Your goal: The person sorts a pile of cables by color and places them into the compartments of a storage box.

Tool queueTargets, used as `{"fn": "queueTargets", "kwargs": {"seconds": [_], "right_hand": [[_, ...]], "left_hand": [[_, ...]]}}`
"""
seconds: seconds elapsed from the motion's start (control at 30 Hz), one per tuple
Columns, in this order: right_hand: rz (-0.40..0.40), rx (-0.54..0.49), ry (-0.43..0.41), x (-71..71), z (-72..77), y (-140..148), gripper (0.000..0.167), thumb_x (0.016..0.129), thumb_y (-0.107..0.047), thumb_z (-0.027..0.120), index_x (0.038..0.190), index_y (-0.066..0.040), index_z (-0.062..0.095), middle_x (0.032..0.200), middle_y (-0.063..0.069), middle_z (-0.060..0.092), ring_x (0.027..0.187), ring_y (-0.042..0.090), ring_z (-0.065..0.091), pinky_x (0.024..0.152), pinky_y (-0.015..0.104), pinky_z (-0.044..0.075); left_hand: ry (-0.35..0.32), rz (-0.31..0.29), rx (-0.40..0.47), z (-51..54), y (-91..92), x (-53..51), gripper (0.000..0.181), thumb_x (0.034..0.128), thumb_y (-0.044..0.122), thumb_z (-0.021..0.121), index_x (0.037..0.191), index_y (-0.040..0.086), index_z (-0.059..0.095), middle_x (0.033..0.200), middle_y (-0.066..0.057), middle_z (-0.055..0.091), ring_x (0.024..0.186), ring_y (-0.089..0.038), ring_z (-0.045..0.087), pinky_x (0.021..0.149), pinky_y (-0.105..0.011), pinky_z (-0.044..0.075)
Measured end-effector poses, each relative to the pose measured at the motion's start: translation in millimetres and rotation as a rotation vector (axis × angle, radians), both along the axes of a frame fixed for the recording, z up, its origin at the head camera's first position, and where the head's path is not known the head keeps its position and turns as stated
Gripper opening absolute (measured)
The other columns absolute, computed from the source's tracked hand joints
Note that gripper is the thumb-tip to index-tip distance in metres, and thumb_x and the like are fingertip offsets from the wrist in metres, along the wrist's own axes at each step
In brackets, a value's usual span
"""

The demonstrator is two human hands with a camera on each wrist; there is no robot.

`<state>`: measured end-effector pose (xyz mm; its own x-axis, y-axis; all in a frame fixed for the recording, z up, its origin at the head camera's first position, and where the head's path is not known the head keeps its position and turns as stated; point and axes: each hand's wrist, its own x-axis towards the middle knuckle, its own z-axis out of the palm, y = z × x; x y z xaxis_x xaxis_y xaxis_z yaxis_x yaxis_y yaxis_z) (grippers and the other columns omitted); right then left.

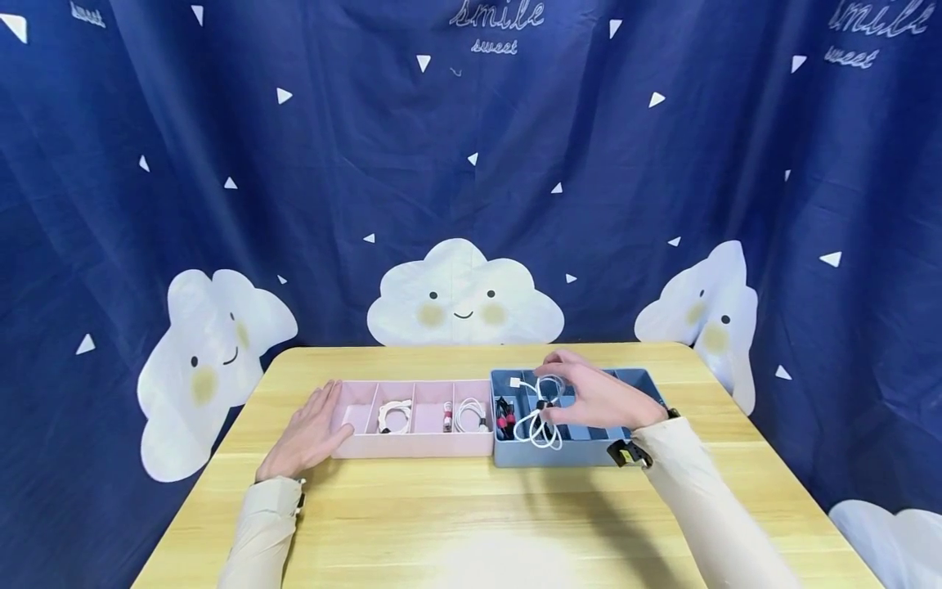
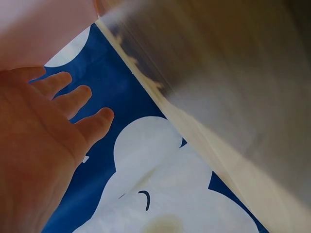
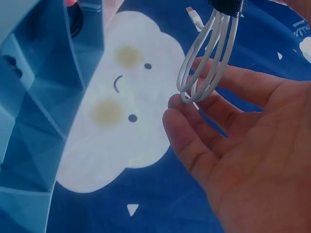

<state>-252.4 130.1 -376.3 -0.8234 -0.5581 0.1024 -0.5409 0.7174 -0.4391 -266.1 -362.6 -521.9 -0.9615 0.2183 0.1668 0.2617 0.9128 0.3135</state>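
My right hand [image 1: 599, 398] holds a coiled white cable [image 3: 231, 46] above the blue divided box [image 1: 581, 455]. A black tie [image 3: 227, 6] binds the coil, and the cable's flat white plug [image 1: 518, 382] sticks out to the left. In the right wrist view several fingers lie beside the loops; the thumb shows only in part. My left hand [image 1: 309, 433] lies at the left end of the pink divided box [image 1: 419, 446], touching it with fingers fairly straight and thumb over its front corner.
White cables [image 1: 401, 404] and a small piece with a red tie [image 1: 447, 419] lie in the pink box's compartments. Black cables with red ties [image 1: 509, 419] lie in the blue box's left compartment. The boxes stand end to end on a wooden table [image 1: 412, 515], a blue curtain [image 1: 331, 204] behind.
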Motion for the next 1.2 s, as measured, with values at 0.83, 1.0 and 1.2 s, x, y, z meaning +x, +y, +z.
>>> {"fn": "queueTargets", "kwargs": {"seconds": [0.83,1.0,1.2], "right_hand": [[0.095,0.005,0.016,-23.1,13.1,-57,0.060,0.087,-0.041,0.075,0.138,-0.012,0.064,0.133,0.000,0.055,0.119,0.018,0.056,0.103,0.039,0.053],[0.114,-0.001,0.000,-26.9,14.1,-70,0.062,0.087,-0.040,0.077,0.140,-0.011,0.063,0.131,0.001,0.054,0.115,0.024,0.058,0.097,0.038,0.052],[0.125,-0.002,-0.015,-31.9,15.3,-85,0.064,0.086,-0.041,0.075,0.141,-0.012,0.062,0.130,-0.001,0.053,0.115,0.022,0.057,0.098,0.037,0.052]], "left_hand": [[-0.023,0.003,0.009,1.4,0.4,0.8,0.085,0.1006,0.043,0.052,0.161,-0.008,0.021,0.169,-0.030,0.019,0.155,-0.053,0.020,0.120,-0.073,0.027],[-0.035,0.007,0.014,2.6,1.0,2.2,0.085,0.1006,0.043,0.052,0.161,-0.008,0.020,0.170,-0.030,0.018,0.156,-0.053,0.019,0.120,-0.073,0.026],[-0.043,0.013,0.014,2.2,0.3,0.8,0.085,0.1011,0.043,0.051,0.162,-0.006,0.018,0.171,-0.029,0.016,0.156,-0.053,0.018,0.120,-0.074,0.026]]}}
